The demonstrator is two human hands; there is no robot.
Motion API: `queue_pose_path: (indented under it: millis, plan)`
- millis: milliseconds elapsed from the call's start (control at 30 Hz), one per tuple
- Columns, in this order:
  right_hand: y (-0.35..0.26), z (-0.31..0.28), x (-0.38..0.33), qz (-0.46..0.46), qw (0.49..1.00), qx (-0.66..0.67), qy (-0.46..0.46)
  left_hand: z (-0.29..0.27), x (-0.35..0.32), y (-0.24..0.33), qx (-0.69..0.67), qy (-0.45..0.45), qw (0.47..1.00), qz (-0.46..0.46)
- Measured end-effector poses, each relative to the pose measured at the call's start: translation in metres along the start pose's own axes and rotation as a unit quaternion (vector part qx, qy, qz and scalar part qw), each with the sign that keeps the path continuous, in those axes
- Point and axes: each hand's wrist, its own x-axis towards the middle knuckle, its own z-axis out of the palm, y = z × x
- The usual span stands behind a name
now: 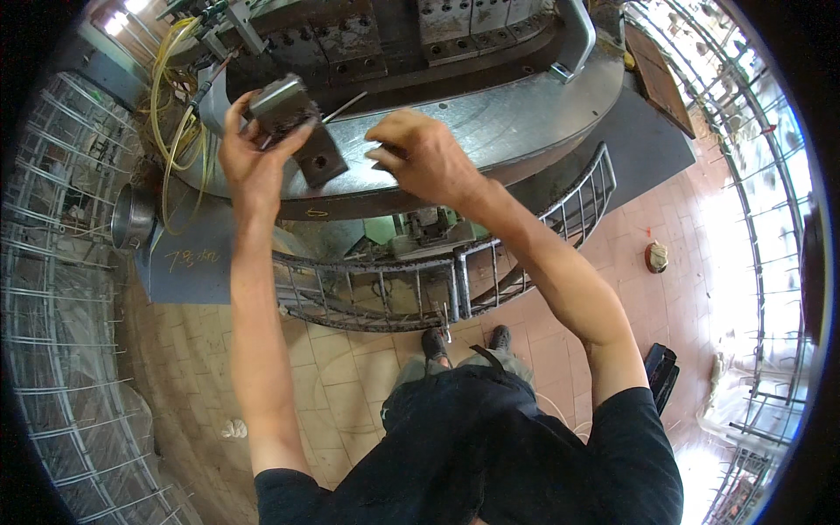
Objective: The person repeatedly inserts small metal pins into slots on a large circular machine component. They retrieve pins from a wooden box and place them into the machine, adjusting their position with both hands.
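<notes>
I see my left hand [249, 162] raised above the round steel counter [490, 131], its fingers and thumb closed around a dark metal block [282, 107]. The block sits tilted in the grip, and a flat dark plate with a round hole [317, 160] hangs from its lower end, reaching down toward the counter's edge. My right hand [420, 153] is just beside it to the right, fingers curled and pressed together with the thumb; something small seems pinched there, but I cannot tell what it is. The two hands are near each other but not touching.

Behind the hands, a row of grey metal segments with bolt holes [455, 26] follows the curve of the machine. A bent steel handle [577, 39] rises at the upper right of the counter. Yellow hoses [171, 114] loop down at the left, next to a shiny metal cup [131, 214]. Below that is a grey sheet-metal panel [188, 262] with pale chalk handwriting across it; there is also a small yellow scribble on the counter's rim under the plate. A curved guard of welded bars [490, 262] runs around the base, and a green part [381, 229] shows behind it. Wire mesh fencing [52, 306] stands at the left, above the tan tiled floor [350, 359].
</notes>
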Motion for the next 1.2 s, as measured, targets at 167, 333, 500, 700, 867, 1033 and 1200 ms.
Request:
queue_pose_path:
  millis: [167, 333, 500, 700, 867, 1033, 1200]
  plan:
    - [0.035, -0.031, 0.0, 0.107, 0.994, -0.016, 0.017, -0.033, 0.012, -0.005, 0.042, 0.032, 0.999, 0.007]
    - [0.039, -0.054, -0.007, 0.206, 0.977, -0.002, 0.058, -0.038, 0.006, -0.007, 0.11, 0.072, 0.991, 0.04]
    - [0.023, -0.119, -0.068, 0.192, 0.967, 0.008, 0.165, 0.002, -0.041, 0.014, 0.258, 0.225, 0.908, 0.24]
    - [0.089, -0.27, -0.153, 0.315, 0.832, -0.041, 0.455, 0.123, -0.028, 0.014, 0.241, 0.077, 0.948, 0.193]
    - [0.219, -0.418, -0.229, 0.377, 0.766, -0.083, 0.514, 0.214, 0.049, -0.014, 0.294, 0.088, 0.947, 0.091]
    - [0.389, -0.522, -0.259, 0.409, 0.8, -0.259, 0.354, 0.268, 0.083, -0.051, 0.361, 0.238, 0.897, 0.096]
    - [0.482, -0.539, -0.253, 0.349, 0.871, -0.289, 0.189, 0.285, 0.081, -0.067, 0.45, 0.294, 0.829, 0.156]
